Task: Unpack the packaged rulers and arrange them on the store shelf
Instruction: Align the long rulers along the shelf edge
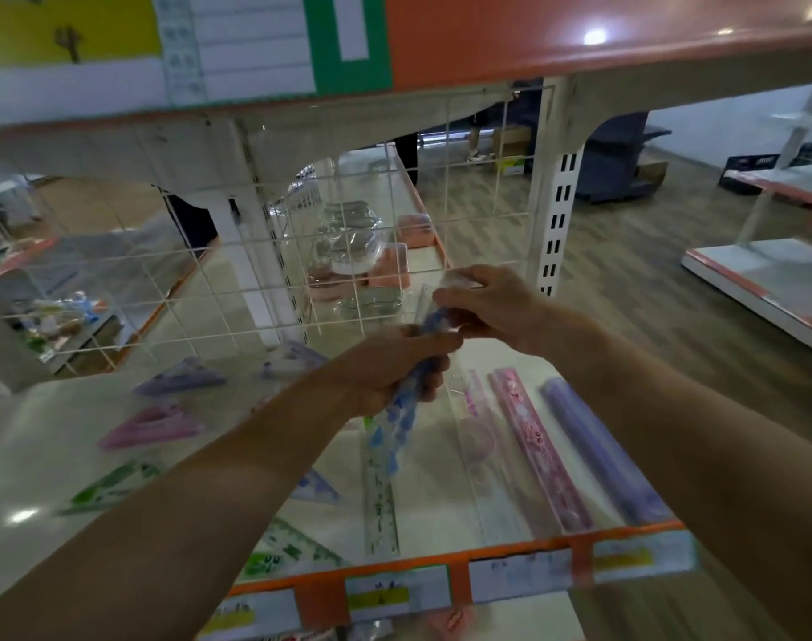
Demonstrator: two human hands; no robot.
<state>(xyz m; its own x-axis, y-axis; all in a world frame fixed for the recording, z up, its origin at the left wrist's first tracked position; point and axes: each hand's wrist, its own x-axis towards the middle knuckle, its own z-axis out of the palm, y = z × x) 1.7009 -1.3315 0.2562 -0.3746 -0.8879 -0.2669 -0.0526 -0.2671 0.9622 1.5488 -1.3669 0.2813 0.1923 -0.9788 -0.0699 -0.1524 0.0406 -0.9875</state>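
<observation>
My left hand [390, 372] curls round the blue ruler [381, 464] near its upper part, fingers closed tight. The ruler slants above the shelf [441, 534], its low end near the front edge. My right hand [492, 307] pinches the clear wrapper [459, 279] at the ruler's top. Further right lie a pink ruler [538, 446] and a purple ruler [598, 446]. The price tags [520, 578] are too blurred to read.

Wood-patterned floor [626, 279] is stretching away toward two o'clock, where a grey-blue cabinet [617, 159] is standing. A white wire grid [163, 279] is backing the store shelf [38, 432] at eleven o'clock, beside a slotted white upright [557, 201]. An orange upper shelf [533, 39] is catching ceiling-light glare at twelve o'clock. Another low shelving unit [765, 279] is sitting at three o'clock.
</observation>
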